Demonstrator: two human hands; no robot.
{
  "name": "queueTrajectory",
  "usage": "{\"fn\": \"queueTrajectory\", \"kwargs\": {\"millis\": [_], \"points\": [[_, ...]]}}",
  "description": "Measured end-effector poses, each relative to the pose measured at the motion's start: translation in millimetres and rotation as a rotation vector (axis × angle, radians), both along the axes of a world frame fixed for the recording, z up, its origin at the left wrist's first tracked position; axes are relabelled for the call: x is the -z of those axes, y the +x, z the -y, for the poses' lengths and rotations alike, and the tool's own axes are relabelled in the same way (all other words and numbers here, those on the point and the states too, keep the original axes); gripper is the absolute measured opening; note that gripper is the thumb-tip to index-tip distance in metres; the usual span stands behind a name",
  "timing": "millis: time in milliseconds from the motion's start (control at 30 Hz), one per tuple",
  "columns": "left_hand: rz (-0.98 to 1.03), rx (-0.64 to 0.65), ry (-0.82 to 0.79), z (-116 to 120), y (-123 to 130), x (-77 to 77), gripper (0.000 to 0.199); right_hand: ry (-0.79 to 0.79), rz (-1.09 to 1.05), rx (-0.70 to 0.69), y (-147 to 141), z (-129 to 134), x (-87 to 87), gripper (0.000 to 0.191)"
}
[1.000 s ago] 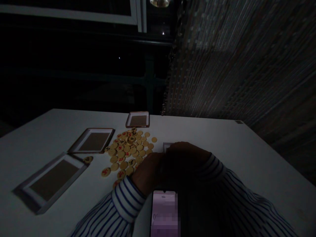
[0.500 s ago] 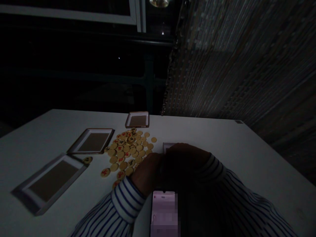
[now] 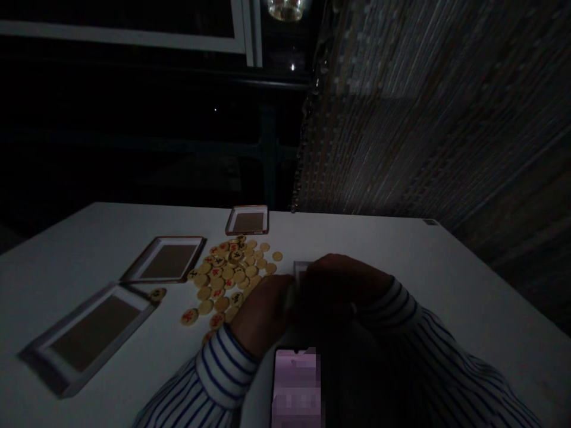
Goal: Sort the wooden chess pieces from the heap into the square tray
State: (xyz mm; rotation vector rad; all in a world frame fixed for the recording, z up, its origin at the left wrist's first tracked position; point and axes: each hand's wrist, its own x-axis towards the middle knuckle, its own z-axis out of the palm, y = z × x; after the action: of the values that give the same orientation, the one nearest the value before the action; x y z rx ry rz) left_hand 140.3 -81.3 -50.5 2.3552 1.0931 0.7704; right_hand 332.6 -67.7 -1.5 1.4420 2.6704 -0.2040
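My left hand (image 3: pixel 263 312) is curled inward beside the pile of round wooden Chinese chess pieces (image 3: pixel 229 270), its wrist in front of the nearest ones. Close to it, my right hand (image 3: pixel 345 282) bends over the near part of a pale-rimmed tray (image 3: pixel 303 265), of which only a far corner shows. The fingers of both hands look closed, but deep shadow hides their tips and whatever they hold. Some pieces lie face up with red or black characters; others show plain tops. Below my hands lies a lit phone (image 3: pixel 297 386), its screen partly blurred out.
Three shallow box parts stand on the white table (image 3: pixel 357 235): a long pale one (image 3: pixel 91 333) at left, a brown-edged one (image 3: pixel 167 260) behind it, and a small one (image 3: pixel 247 220) at the back. One piece (image 3: pixel 157 294) touches the long box. A bead curtain (image 3: pixel 379 119) hangs beyond.
My right hand has shifted slightly right, and a narrow gap shows between the hands. The whole view has tilted up a little. The boxes and pile look unchanged.
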Motion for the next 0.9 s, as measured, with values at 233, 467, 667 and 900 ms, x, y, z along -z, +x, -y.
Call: {"fn": "queueTrajectory", "kwargs": {"millis": [233,467,667,900], "points": [[0.195,-0.35,0.057,-9.4,-15.5,-9.3,0.028,0.23,0.047,0.182,6.7,4.9,-28.1,0.026],[0.343,-0.438,0.035,-12.4,-28.1,-29.9,0.026,0.375,-0.048,0.287,-3.4,13.1,-42.1,0.025],[0.264,-0.432,0.059,-24.2,-58.2,-44.8,0.026,0.342,-0.036,0.27,-1.8,11.8,-40.0,0.026],[0.129,-0.492,0.031,-35.8,-96.5,-33.1,0.029,0.315,0.0,0.23,-8.1,7.6,-33.1,0.025]]}}
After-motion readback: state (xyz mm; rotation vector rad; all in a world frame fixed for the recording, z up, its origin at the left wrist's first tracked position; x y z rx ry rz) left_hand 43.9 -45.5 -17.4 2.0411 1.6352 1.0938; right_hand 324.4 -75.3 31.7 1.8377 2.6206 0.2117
